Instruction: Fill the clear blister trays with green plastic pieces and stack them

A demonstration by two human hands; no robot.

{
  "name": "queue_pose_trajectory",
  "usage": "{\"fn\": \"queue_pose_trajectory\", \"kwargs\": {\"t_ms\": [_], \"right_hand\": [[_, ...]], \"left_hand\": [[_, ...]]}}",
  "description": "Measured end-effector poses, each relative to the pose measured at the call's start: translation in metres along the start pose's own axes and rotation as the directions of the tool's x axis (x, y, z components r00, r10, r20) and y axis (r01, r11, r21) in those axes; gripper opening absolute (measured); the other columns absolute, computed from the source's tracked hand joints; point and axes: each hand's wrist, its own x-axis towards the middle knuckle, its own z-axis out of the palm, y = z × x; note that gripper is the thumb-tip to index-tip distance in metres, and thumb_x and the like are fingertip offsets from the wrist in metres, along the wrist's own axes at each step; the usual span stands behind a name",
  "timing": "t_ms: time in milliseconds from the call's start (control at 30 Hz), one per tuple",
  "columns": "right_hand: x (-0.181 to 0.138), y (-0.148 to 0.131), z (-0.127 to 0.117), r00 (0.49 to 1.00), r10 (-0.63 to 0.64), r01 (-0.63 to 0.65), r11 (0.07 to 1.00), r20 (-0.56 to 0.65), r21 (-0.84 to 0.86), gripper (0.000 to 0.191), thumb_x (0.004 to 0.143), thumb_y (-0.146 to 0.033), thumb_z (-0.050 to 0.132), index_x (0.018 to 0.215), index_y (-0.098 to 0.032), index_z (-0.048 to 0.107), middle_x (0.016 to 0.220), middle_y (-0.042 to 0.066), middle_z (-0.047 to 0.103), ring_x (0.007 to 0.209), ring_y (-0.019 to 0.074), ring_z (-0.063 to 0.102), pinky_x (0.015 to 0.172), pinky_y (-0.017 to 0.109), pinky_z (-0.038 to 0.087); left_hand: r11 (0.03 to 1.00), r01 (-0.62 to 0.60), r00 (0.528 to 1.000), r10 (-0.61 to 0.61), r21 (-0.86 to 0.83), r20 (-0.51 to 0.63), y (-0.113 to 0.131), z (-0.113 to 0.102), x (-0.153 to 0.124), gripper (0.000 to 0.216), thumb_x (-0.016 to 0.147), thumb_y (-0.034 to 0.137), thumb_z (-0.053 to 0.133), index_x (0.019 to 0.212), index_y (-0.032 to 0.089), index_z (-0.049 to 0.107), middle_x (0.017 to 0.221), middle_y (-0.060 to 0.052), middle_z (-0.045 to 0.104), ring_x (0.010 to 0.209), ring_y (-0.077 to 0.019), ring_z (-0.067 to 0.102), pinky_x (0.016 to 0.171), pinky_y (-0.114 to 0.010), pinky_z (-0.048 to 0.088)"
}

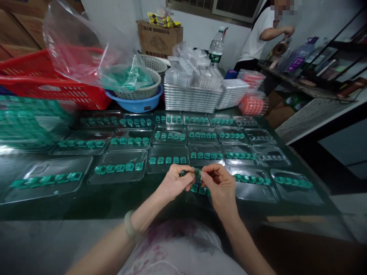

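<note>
My left hand (173, 182) and my right hand (219, 185) meet above the near edge of a dark table (123, 198). Both are closed in a pinch on a small green piece (197, 172) held between their fingertips. Right under them lies a clear plastic tray (200, 193) holding a row of the same green pieces. Rows of such clear trays (169, 135), each with a line of green pieces, cover the table in front of me. A pale bracelet (129, 226) sits on my left wrist.
At the back stand a red basket (43, 82), a clear bag (86, 49) of green pieces over a white basket in a blue bowl (137, 103), stacks of clear trays (195, 95), a cardboard box (159, 38) and a water bottle (216, 47). Another person (263, 34) works at a shelf, back right.
</note>
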Motion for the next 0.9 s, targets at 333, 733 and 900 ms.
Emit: {"fn": "queue_pose_trajectory", "kwargs": {"t_ms": [333,733,900], "right_hand": [[0.0,0.004,-0.001,0.944,-0.326,0.321,0.882,0.046,-0.346,0.01,0.077,-0.011,0.049,0.079,-0.021,0.054,0.076,0.001,0.057,0.065,0.0121,0.053,0.059,0.024,0.045],[0.009,0.007,-0.019,0.942,-0.309,0.334,0.825,0.13,-0.456,0.015,0.079,-0.013,0.048,0.089,-0.021,0.056,0.083,0.004,0.056,0.075,0.0148,0.055,0.067,0.027,0.047],[0.005,0.013,-0.013,0.907,-0.417,0.352,0.693,0.049,-0.629,0.017,0.08,-0.012,0.045,0.084,-0.019,0.06,0.084,0.007,0.058,0.08,0.0176,0.055,0.07,0.031,0.045]], "left_hand": [[0.993,-0.016,1.0,0.019,0.12,-0.023,-0.002,0.002,0.01,0.029,0.079,0.031,0.048,0.055,0.015,0.052,0.042,0.004,0.041,0.042,-0.0075,0.037,0.045,-0.021,0.03],[0.728,-0.288,0.892,0.44,0.622,-0.102,-0.008,0.024,0.007,0.02,0.079,0.014,0.045,0.065,0.015,0.06,0.061,-0.002,0.054,0.058,-0.0113,0.049,0.057,-0.023,0.037],[0.712,-0.277,0.903,0.423,0.645,-0.078,-0.007,0.029,0.007,0.021,0.08,0.016,0.044,0.066,0.016,0.06,0.064,-0.003,0.053,0.06,-0.0119,0.049,0.059,-0.024,0.037]]}}
